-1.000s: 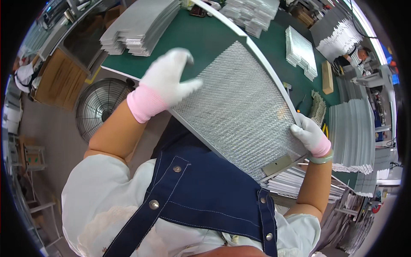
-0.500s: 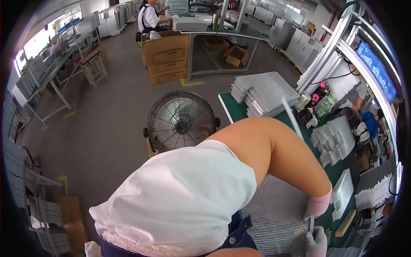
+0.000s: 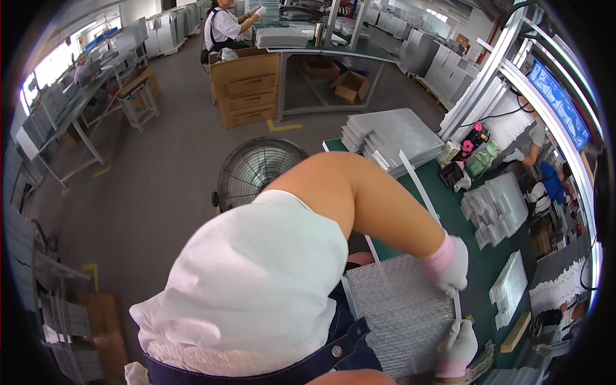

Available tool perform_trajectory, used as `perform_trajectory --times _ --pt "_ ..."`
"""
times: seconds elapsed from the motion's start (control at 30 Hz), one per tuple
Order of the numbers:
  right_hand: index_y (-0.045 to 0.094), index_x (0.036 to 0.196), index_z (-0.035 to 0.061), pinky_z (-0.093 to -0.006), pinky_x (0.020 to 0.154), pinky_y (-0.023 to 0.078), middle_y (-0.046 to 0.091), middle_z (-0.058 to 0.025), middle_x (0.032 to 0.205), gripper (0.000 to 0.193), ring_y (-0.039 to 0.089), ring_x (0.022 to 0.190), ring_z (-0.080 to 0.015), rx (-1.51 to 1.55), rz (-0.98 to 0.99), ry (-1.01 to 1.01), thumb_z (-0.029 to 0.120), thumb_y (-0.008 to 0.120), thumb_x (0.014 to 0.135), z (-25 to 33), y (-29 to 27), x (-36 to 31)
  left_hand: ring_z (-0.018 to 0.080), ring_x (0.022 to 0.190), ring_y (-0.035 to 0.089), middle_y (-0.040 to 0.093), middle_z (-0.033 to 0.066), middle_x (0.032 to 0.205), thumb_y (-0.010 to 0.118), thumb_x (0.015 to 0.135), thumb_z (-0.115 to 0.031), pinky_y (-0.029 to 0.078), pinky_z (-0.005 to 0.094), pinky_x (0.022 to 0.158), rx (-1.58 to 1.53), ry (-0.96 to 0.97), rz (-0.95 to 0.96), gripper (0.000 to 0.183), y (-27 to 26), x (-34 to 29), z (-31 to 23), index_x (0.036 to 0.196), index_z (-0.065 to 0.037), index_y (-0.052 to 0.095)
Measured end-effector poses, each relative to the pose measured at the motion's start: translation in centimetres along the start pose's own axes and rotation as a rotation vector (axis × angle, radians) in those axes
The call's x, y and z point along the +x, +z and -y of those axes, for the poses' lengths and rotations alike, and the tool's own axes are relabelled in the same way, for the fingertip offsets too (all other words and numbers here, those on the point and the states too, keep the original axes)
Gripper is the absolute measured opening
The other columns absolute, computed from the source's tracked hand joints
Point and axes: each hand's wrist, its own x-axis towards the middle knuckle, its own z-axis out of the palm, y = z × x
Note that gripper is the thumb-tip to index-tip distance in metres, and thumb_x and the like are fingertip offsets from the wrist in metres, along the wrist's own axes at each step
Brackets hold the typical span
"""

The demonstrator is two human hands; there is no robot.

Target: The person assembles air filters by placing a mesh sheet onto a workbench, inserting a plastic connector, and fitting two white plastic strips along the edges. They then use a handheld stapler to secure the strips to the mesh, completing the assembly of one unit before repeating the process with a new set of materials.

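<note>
A silver panel with a fine mesh-like texture (image 3: 398, 308) lies on the green table in front of me. Along its far edge runs a long narrow white strip (image 3: 420, 186), reaching past the panel toward the stacked sheets. My left hand (image 3: 452, 266), in a white glove with a pink cuff, is closed around the strip near the panel's corner. Farther along the same edge, my right hand (image 3: 459, 343), gloved alike, pinches the strip close to its other end. A short piece of strip shows between the two hands.
Stacked translucent sheets (image 3: 404, 138) sit at the table's far left end. Another stack (image 3: 494, 205), a small silver panel (image 3: 510, 289) and a wooden block (image 3: 516, 332) lie beyond my hands. A large floor fan (image 3: 256, 170) stands left of the table. Another person (image 3: 224, 29) works farther back.
My left hand has slid along the strip, away from my right hand, and its elbow has swung left. The right hand has shifted slightly up and left, still on the strip.
</note>
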Motion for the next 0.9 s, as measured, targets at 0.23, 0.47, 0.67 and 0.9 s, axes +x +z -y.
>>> perform_trajectory --times 0.23,0.47,0.67,0.9 --pt "0.058 0.083 0.0044 -0.0449 0.057 0.045 0.057 -0.0181 0.068 0.033 0.058 0.064 -0.0395 -0.016 -0.007 -0.034 0.031 0.049 0.099 0.7 -0.1 0.5 0.0326 0.063 0.065 0.066 0.0085 0.068 0.051 0.094 -0.041 0.05 0.0465 0.056 0.036 -0.013 -0.005 0.032 -1.1 -4.1 3.2 0.087 -0.013 0.065" --pt "0.059 0.086 0.0064 -0.0479 0.059 0.046 0.06 -0.0168 0.072 0.026 0.06 0.067 -0.0389 -0.135 0.009 -0.053 0.029 0.054 0.096 2.2 -1.0 1.3 0.0356 0.073 0.067 0.068 0.012 0.077 0.057 0.09 -0.038 0.053 0.0482 0.066 -0.08 -0.137 0.036 0.026 -2.0 -6.3 2.7 0.092 -0.014 0.067" --pt "0.058 0.083 0.0053 -0.0473 0.06 0.046 0.059 -0.0182 0.07 0.025 0.061 0.068 -0.039 0.058 0.09 -0.065 0.027 0.057 0.095 2.2 0.8 2.7 0.0305 0.09 0.067 0.069 0.0148 0.097 0.05 0.098 -0.034 0.052 0.0415 0.083 -0.437 -0.316 0.241 0.035 -1.9 -8.7 3.9 0.117 -0.008 0.064" --pt "0.06 0.085 0.006 -0.0439 0.059 0.045 0.058 -0.0164 0.068 0.03 0.06 0.066 -0.0369 0.086 0.033 0.134 0.033 0.056 0.097 0.6 0.8 -0.2 0.0306 0.088 0.065 0.067 0.0166 0.088 0.066 0.083 -0.032 0.05 0.0423 0.082 0.285 -0.007 -0.402 0.042 -2.4 -8.9 1.1 0.11 0.0 0.065"
